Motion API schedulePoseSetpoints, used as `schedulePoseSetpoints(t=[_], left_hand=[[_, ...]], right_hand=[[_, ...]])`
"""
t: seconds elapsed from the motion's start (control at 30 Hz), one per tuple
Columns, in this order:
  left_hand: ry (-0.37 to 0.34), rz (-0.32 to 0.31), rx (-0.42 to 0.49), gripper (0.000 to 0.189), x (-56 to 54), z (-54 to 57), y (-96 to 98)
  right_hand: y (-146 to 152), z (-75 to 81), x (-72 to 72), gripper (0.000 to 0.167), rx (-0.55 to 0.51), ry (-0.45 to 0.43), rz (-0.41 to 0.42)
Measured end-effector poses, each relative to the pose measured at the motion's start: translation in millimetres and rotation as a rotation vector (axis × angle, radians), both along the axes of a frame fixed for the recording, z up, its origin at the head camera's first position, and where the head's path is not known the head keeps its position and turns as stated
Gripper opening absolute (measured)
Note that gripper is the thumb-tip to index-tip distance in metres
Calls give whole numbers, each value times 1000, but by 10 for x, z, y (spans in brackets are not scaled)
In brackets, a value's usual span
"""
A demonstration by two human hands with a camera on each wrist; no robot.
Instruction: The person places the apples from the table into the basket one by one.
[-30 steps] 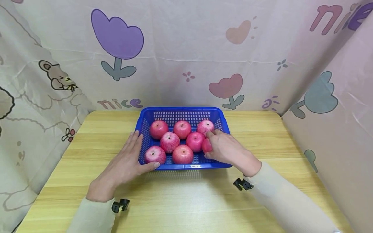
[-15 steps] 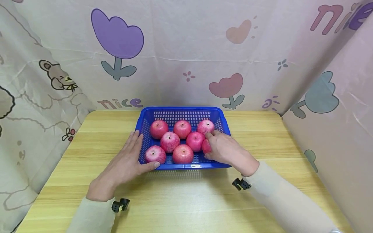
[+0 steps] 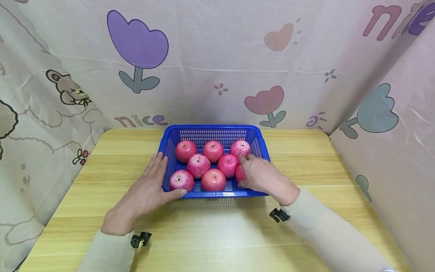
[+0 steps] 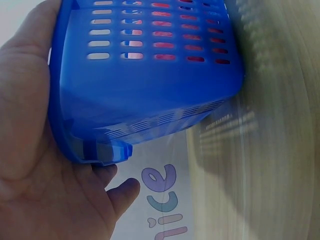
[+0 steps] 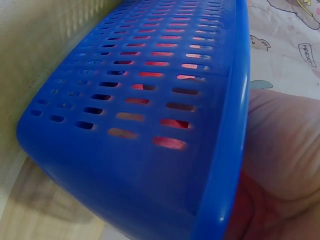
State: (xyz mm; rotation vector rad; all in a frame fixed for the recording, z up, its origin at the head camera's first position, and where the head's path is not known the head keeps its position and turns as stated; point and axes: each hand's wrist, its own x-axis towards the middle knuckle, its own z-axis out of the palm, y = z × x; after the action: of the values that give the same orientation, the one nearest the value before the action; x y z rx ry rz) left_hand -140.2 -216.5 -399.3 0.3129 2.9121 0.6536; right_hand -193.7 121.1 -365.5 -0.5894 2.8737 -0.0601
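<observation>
A blue plastic basket (image 3: 214, 194) with slotted walls holds several red apples, including a streaked one (image 3: 198, 166) in the middle. My left hand (image 3: 146, 189) rests on the basket's front left corner, thumb along the front rim and fingers fairly straight against the left side. In the left wrist view that hand (image 4: 45, 150) lies against the rim. Reaching over the right side, my right hand (image 3: 265, 175) grips an apple (image 3: 239, 173) inside the basket, partly hidden by the hand. The right wrist view shows the basket wall (image 5: 125, 150) with the hand (image 5: 285, 150) beyond its rim.
The basket stands at the back of a light wooden table (image 3: 217, 234). Behind it and along the sides hangs a pale curtain (image 3: 204, 45) printed with tulips and lettering. A small black clip (image 3: 141, 239) sits at the left cuff, another (image 3: 279, 215) at the right.
My right hand has shifted slightly left, and the gripped apple with it, towards the neighbouring apple. The left hand and the basket stay where they were.
</observation>
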Motion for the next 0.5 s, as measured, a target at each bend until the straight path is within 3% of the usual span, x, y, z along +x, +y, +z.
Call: schedulePoseSetpoints(t=[0.5], left_hand=[[1,8,1,135,-4,-1,8]], right_hand=[[-50,-75,10,77,77,16,12]])
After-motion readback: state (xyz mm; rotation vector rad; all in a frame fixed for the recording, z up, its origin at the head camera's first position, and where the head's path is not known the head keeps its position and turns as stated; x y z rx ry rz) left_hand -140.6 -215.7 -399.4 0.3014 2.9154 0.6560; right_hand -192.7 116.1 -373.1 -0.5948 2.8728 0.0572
